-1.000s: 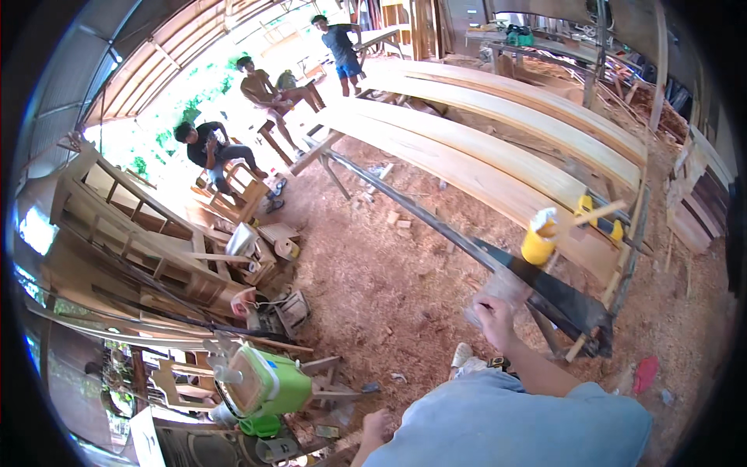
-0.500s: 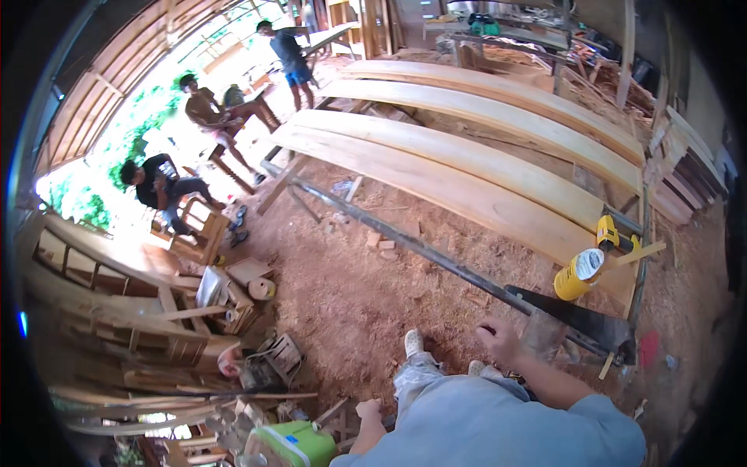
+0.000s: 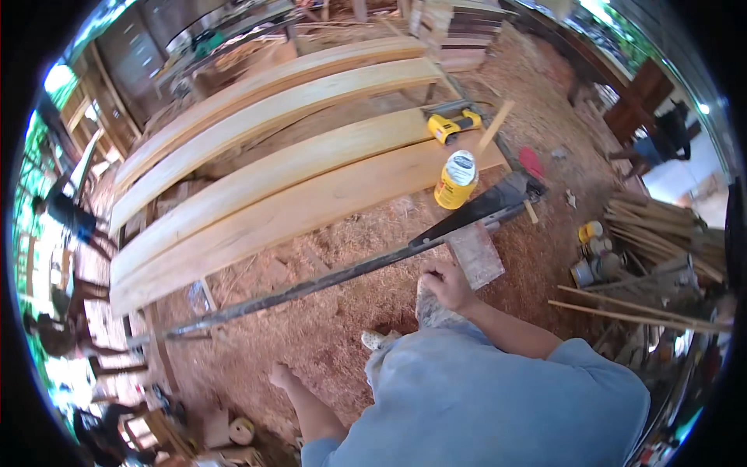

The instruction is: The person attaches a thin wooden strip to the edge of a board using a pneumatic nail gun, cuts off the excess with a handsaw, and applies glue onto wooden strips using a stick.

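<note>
My right hand point(image 3: 447, 285), its fingers curled in with nothing showing in them, hangs over my right leg, just short of a metal rail point(image 3: 311, 285). Lower and to the left, my left hand point(image 3: 282, 375) swings out over the sawdust, looking loosely closed and touching nothing. Beyond the right hand, a dark handsaw point(image 3: 475, 212) lies along the rail. Behind it a yellow can with a pale lid point(image 3: 451, 193) stands on a light plank point(image 3: 327, 210). A yellow and black power drill point(image 3: 445, 129) and a thin wooden stick point(image 3: 496, 127) are near the can.
Several long boards point(image 3: 280, 97) lie side by side on the rack. A flat block point(image 3: 476, 257) sits under the rail, beside my right hand. Sticks point(image 3: 661, 233) and cans point(image 3: 591, 268) are piled at right. Other people point(image 3: 70, 214) are at the left edge; another person point(image 3: 661, 140) is far right.
My view has swung to the right, so the boards now sit further left and the stick pile shows. My left hand has come forward, away from my body; the right stays near the rail.
</note>
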Demonstrator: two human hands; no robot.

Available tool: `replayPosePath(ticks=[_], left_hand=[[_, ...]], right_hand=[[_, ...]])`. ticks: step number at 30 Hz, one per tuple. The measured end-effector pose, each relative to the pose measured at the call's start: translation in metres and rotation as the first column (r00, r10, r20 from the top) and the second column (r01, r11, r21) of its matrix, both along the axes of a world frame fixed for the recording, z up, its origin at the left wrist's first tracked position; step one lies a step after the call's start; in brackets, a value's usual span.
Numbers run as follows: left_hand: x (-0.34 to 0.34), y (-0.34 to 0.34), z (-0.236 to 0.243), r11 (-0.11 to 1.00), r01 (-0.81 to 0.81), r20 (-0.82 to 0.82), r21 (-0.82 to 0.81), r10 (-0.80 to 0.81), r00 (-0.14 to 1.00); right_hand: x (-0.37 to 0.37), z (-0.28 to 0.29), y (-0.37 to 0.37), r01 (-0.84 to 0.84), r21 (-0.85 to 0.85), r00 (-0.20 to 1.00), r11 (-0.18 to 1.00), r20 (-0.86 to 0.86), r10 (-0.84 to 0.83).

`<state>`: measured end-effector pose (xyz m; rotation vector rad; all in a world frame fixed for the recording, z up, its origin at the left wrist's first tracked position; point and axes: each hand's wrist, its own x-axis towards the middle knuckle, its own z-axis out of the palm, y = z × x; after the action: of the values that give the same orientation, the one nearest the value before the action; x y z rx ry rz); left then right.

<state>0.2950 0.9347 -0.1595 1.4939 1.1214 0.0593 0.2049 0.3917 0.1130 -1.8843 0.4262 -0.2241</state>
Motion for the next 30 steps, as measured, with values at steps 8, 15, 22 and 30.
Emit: replayPosePath(ticks=[8,15,22,30], left_hand=[[0.103,-0.241,0.181,0.748,0.19,0.308,0.636,-0.472,0.826],[0.133,-0.305,0.174,0.046,0.977,-0.706,0.208,-0.684,0.183],[0.122,-0.306,0.189,0.153,0.913,-0.558,0.379,-0.749,0.357],[0.122,-0.296,0.111,0.082,0.888,-0.425,0.452,-0.855,0.296]], right_hand=[[-0.001,-0.019,-0.051,0.354,-0.031,0.93,0.935,0.111,-0.349],[0.066,0.004,-0.114,0.391,0.155,0.876,0.907,0.241,-0.418],[0.088,-0.081,-0.167,0.373,-0.076,0.902,0.925,0.262,-0.342],[0.112,-0.079,-0.162,0.342,0.203,0.843,0.918,0.365,-0.395]])
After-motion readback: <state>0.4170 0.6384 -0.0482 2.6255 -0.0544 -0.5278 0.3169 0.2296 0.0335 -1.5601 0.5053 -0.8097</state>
